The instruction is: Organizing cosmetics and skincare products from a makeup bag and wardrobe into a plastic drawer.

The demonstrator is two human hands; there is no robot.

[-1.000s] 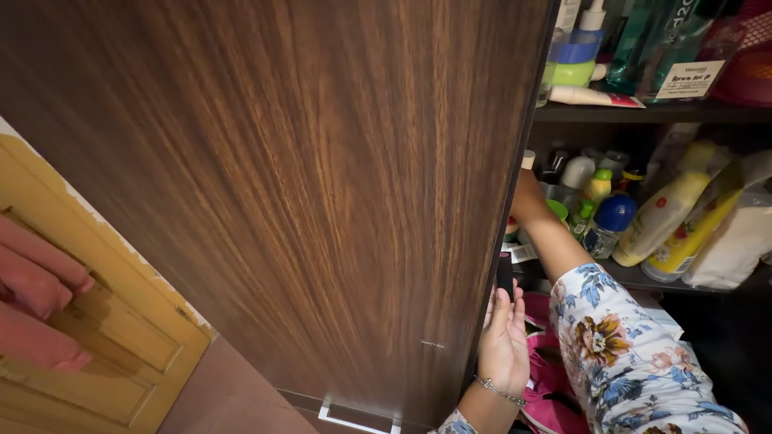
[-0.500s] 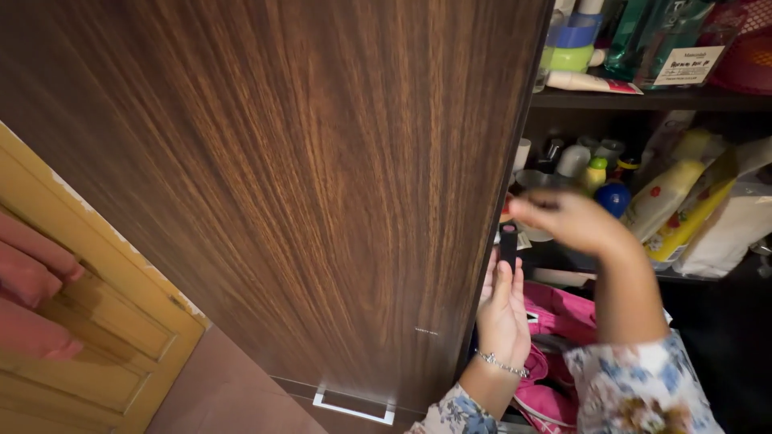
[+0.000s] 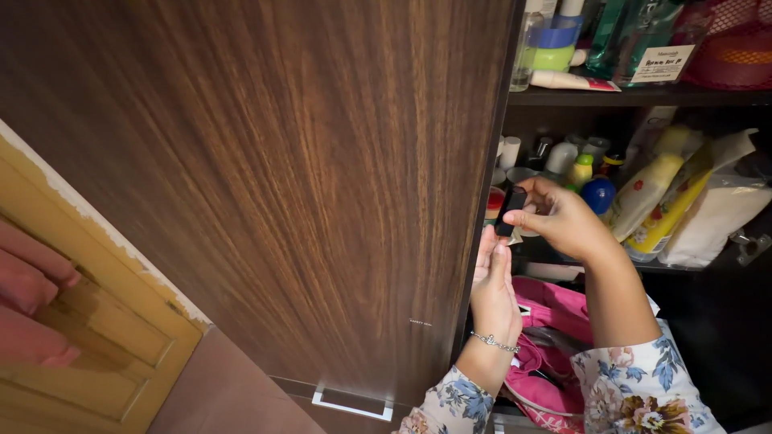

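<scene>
"Tube (image 3: 510,212), small and black — where did it sit?"

"Right at the door (image 3: 265,185) edge, in front of the middle shelf (image 3: 555,259). Both hands met on it. The right hand (image 3: 563,219) pinched its upper part, thumb and forefinger closed round it, other fingers curled. The left hand (image 3: 492,281) came up from 6 o'clock, fingers nearly straight and pressed together, tips touching the tube's lower end."

"So the left hand gripped it too?"

"I couldn't tell whether it gripped or only steadied; the fingertips touched it, that much showed. A thin bracelet (image 3: 495,343) ringed that wrist, and both sleeves were floral."

"What lay around them?"

"At 3 o'clock of the tube, on the same shelf, a blue-capped bottle (image 3: 597,195), then a yellow bottle (image 3: 643,193) leaning, and a white bag (image 3: 712,221) beyond it. At 12 o'clock, a crowd of small jars and caps at the shelf's back, too dim to sort. Higher, at 1 o'clock, the top shelf (image 3: 643,96) carried a green-and-blue pot (image 3: 555,50) and a white tube (image 3: 572,80) lying flat. At 5 o'clock, under the forearms, a pink bag (image 3: 555,309)."

"And the other way?"

"The brown wood-grain door filled everything from 9 to 11 o'clock, a metal handle (image 3: 352,403) at its bottom edge. Far at 8 o'clock, a yellow panelled door (image 3: 96,345)."
</scene>
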